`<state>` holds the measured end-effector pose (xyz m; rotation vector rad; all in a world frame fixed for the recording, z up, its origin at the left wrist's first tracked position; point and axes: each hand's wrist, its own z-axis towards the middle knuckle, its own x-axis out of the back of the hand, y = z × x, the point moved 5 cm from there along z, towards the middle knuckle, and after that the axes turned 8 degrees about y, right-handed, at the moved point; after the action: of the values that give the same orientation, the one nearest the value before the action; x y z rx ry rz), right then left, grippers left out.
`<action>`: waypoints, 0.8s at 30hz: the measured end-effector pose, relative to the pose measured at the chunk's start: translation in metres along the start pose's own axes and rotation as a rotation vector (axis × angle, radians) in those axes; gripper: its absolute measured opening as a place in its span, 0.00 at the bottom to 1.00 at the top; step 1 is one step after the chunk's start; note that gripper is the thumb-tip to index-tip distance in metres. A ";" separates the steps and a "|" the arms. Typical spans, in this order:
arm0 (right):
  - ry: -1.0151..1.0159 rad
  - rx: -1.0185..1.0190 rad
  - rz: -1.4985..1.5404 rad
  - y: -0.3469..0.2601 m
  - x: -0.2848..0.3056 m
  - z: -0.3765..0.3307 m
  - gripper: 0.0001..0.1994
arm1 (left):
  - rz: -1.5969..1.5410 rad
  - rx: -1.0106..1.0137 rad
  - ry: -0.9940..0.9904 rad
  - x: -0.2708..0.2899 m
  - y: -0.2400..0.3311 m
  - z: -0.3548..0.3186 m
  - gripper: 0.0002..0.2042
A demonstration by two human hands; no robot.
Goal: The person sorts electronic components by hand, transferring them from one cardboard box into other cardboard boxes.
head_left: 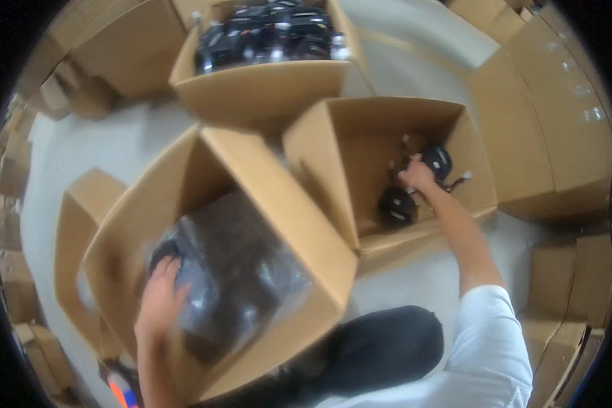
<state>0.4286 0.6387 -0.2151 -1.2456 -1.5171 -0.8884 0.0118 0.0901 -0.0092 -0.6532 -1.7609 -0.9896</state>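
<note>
Two hands work separate boxes; right hand (417,173) at two o'clock closes its fingers on a black part (436,160) inside the middle carton (319,146); left hand (160,299), fingers spread, steadies the plastic-lined box (289,224) at seven o'clock; best set parts down gently.

Left hand (160,299) rests on bagged black parts (231,272) in one carton (279,204); right hand (417,175) reaches among black parts (396,206) in another carton (319,156).

Pale grey floor (102,146), evenly lit. A full cardboard carton (265,81) stands at the far side; stacked cartons (557,115) rise right of it, smaller ones (20,177), apparently flattened, left.
</note>
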 end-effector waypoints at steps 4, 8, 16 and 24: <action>0.113 -0.264 0.841 0.088 0.050 0.023 0.14 | -0.085 -0.129 0.153 0.004 0.014 0.020 0.25; 0.111 -0.060 1.473 0.039 0.129 -0.024 0.12 | -0.147 -0.137 0.326 0.026 0.026 0.019 0.23; 0.145 0.603 0.557 -0.132 0.202 -0.070 0.15 | -0.212 -0.120 0.587 0.065 0.036 -0.004 0.21; -0.149 0.486 -0.395 -0.156 -0.004 -0.042 0.49 | -0.101 -0.039 0.467 0.062 0.044 -0.039 0.20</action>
<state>0.2856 0.5646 -0.2017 -0.6806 -1.9943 -0.6193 0.0414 0.0798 0.0703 -0.3225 -1.3730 -1.1421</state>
